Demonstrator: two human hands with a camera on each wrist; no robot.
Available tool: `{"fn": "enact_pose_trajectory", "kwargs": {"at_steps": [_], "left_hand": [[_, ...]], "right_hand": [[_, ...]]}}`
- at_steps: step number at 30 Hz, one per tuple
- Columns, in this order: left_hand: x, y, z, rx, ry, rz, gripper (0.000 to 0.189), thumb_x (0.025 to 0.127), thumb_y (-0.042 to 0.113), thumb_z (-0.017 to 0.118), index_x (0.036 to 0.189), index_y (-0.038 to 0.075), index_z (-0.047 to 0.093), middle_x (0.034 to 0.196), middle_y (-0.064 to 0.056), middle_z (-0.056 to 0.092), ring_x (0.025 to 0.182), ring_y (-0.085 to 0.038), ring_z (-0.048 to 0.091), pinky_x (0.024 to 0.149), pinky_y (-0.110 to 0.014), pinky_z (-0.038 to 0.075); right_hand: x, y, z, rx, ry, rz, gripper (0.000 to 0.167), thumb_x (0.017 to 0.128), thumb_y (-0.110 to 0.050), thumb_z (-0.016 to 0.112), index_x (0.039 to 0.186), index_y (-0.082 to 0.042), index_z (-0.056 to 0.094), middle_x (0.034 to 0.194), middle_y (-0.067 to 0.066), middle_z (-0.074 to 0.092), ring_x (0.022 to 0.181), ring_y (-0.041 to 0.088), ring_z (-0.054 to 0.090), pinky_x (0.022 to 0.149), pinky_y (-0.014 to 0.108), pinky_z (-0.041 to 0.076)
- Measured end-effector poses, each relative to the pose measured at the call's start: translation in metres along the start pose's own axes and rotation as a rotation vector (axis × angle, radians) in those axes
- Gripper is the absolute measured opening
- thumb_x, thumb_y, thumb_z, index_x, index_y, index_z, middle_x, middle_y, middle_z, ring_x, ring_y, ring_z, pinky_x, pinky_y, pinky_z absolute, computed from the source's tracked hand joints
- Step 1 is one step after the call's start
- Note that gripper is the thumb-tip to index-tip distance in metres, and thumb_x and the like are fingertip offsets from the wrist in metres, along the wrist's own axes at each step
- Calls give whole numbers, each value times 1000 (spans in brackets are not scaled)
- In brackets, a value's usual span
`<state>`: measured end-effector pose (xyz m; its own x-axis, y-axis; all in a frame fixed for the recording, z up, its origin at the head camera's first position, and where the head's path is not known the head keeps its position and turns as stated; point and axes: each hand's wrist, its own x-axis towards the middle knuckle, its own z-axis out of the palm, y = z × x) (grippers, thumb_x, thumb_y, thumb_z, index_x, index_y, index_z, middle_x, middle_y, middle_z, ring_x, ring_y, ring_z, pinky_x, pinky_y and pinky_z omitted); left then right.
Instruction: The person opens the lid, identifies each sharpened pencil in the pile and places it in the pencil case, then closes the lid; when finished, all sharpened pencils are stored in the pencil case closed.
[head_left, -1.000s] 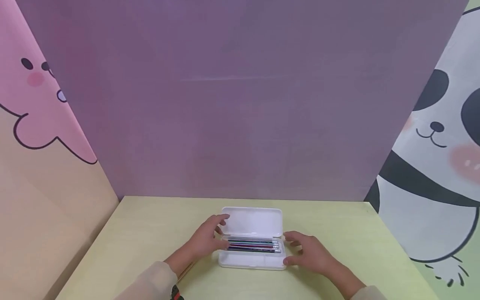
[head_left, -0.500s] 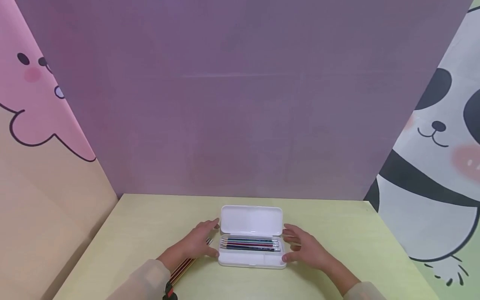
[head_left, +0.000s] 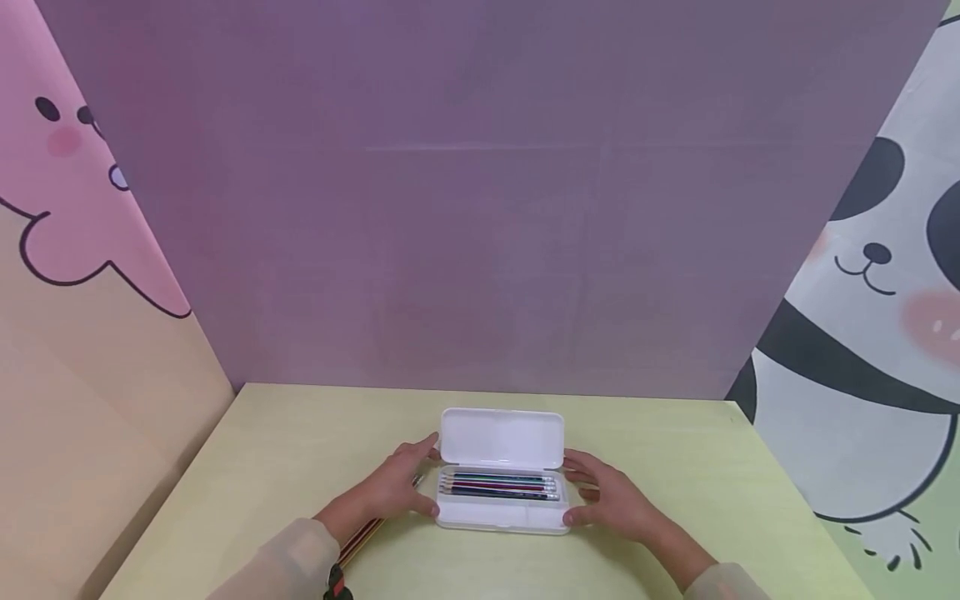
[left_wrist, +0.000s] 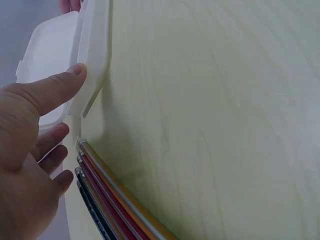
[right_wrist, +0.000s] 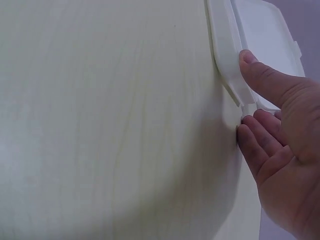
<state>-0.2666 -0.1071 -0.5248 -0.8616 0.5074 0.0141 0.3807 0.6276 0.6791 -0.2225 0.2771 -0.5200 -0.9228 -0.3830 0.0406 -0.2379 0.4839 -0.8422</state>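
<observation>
A white pencil case point(head_left: 480, 514) lies on the table with its lid point(head_left: 501, 437) folded back. Several striped pencils point(head_left: 498, 486) rest side by side in its rear part, eraser ends to the right. My left hand point(head_left: 397, 482) is at the case's left end; in the left wrist view its thumb point(left_wrist: 75, 75) touches the side wall, fingers spread behind. At the opposite end, my right hand point(head_left: 611, 500) has its thumb point(right_wrist: 252, 62) against the case wall, its other fingers extended near the hinge corner.
Beneath the left forearm lie several loose pencils point(left_wrist: 115, 195), partly hidden in the head view. A dark and red object point(head_left: 337, 583) shows by the left sleeve. The pale wooden table point(head_left: 660, 433) ends at a purple wall point(head_left: 480, 250).
My left hand has drawn back left from over the pencils to the case's left end, uncovering the loose pencils. The right hand has barely moved at its end.
</observation>
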Motion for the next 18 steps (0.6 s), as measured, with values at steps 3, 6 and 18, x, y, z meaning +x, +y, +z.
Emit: {"fn": "enact_pose_trajectory", "kwargs": {"at_steps": [3, 6, 18], "left_hand": [[-2, 1, 1, -18, 6, -5, 114, 71, 19, 95, 161, 2, 26, 142, -6, 58, 144, -34, 38, 119, -58, 30], [-3, 1, 1, -12, 19, 7, 109, 71, 18, 95, 158, 2, 31, 139, -6, 57, 142, -33, 39, 118, -58, 31], [-13, 9, 2, -10, 103, 37, 82, 72, 14, 93, 142, 5, 52, 139, -13, 60, 131, -36, 54, 110, -57, 42]], "right_hand": [[-1, 0, 1, 20, 14, 5, 98, 75, -10, 90, 155, 1, 34, 150, 28, 49, 136, 49, 50, 104, 51, 50], [-1, 1, 2, 35, 28, 12, 102, 75, -10, 90, 157, -2, 30, 151, 27, 48, 136, 49, 50, 105, 51, 48], [-6, 7, 7, -1, 115, 10, 82, 73, -15, 92, 140, -5, 46, 144, 26, 57, 131, 47, 56, 102, 46, 52]]}}
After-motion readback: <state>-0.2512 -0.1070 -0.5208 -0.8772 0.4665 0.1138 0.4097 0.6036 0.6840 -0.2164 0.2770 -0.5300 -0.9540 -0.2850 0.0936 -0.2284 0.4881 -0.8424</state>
